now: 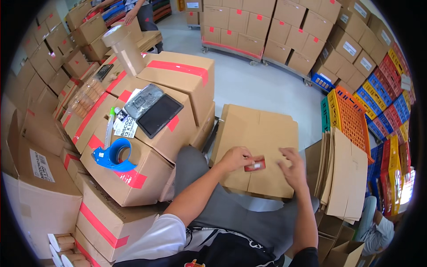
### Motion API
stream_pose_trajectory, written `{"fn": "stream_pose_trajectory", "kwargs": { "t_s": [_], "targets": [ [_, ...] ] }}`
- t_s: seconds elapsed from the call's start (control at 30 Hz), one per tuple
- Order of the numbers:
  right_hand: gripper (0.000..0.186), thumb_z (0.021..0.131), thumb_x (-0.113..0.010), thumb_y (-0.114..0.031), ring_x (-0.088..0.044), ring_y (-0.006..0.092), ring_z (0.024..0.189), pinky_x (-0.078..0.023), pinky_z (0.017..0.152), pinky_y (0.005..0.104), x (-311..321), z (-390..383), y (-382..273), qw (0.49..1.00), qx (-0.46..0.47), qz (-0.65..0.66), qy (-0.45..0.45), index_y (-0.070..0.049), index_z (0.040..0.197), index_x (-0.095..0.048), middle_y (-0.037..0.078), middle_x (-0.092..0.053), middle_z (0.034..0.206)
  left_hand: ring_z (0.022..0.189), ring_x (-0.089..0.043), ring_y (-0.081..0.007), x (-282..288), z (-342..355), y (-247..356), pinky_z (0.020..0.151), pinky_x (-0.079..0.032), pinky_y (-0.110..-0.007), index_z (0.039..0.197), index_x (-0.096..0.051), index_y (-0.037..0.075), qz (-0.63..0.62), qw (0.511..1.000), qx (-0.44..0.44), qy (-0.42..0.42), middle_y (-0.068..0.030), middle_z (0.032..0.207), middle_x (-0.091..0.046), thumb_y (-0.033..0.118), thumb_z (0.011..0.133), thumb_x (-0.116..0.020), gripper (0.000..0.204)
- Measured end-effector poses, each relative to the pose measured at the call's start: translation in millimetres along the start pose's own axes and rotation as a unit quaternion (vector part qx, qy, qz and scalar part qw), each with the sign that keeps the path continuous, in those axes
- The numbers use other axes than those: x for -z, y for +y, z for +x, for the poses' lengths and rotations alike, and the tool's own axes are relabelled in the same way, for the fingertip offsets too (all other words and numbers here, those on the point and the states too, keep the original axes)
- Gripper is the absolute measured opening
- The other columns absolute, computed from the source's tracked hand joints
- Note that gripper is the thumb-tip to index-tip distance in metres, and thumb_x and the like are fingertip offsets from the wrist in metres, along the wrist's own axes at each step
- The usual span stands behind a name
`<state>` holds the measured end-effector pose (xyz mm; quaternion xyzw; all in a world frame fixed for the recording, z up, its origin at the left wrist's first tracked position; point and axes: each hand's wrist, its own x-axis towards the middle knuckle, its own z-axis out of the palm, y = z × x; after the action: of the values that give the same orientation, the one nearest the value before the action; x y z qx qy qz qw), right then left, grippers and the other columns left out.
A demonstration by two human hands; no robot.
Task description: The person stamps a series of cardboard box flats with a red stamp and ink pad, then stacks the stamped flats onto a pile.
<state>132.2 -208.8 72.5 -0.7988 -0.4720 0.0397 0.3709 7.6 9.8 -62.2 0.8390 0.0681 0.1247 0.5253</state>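
Observation:
A flat brown cardboard box (258,133) rests on my lap. On its near part lies a short strip of red tape (255,165). My left hand (235,158) presses on the left end of the strip, fingers curled. My right hand (293,167) hovers over the box just right of the strip, fingers spread and holding nothing. A blue tape dispenser (113,155) sits on a sealed box (133,173) to my left.
Sealed boxes with red tape are stacked at my left, carrying a dark tablet (159,115), a green pen (108,127) and a roll of brown tape (116,34). Flattened cartons (342,173) lean at my right beside coloured crates (351,115). Another person (140,13) stands far back.

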Motion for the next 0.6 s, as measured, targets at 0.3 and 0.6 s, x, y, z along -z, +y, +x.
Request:
{"fn": "stream_pose_trajectory", "kwargs": {
  "t_s": [0.3,0.6],
  "targets": [
    [0.020,0.083,-0.066,-0.004,-0.062,0.0369,0.093,-0.052,0.083,0.0465,-72,40,-4,0.974,0.039,-0.126,-0.186,-0.001,0.102,-0.071,0.016,-0.065,0.093,0.085,-0.067,-0.0322,16,5,23,0.078,-0.053,-0.041,0.090,-0.075,0.000,0.081,0.988,-0.074,0.108,-0.0136,0.085,-0.069,0.027,0.081,-0.079,0.029],
    [0.023,0.084,-0.067,-0.005,-0.060,0.0352,0.083,-0.048,0.075,0.0439,-73,152,-76,0.991,0.087,-0.075,-0.075,-0.001,0.106,-0.070,0.016,-0.060,0.088,0.077,-0.061,-0.0118,20,34,-25,0.069,-0.048,-0.028,0.102,-0.070,0.005,-0.373,0.830,0.200,0.363,-0.0010,0.083,-0.067,0.029,0.094,-0.069,0.025]
  ]
}}
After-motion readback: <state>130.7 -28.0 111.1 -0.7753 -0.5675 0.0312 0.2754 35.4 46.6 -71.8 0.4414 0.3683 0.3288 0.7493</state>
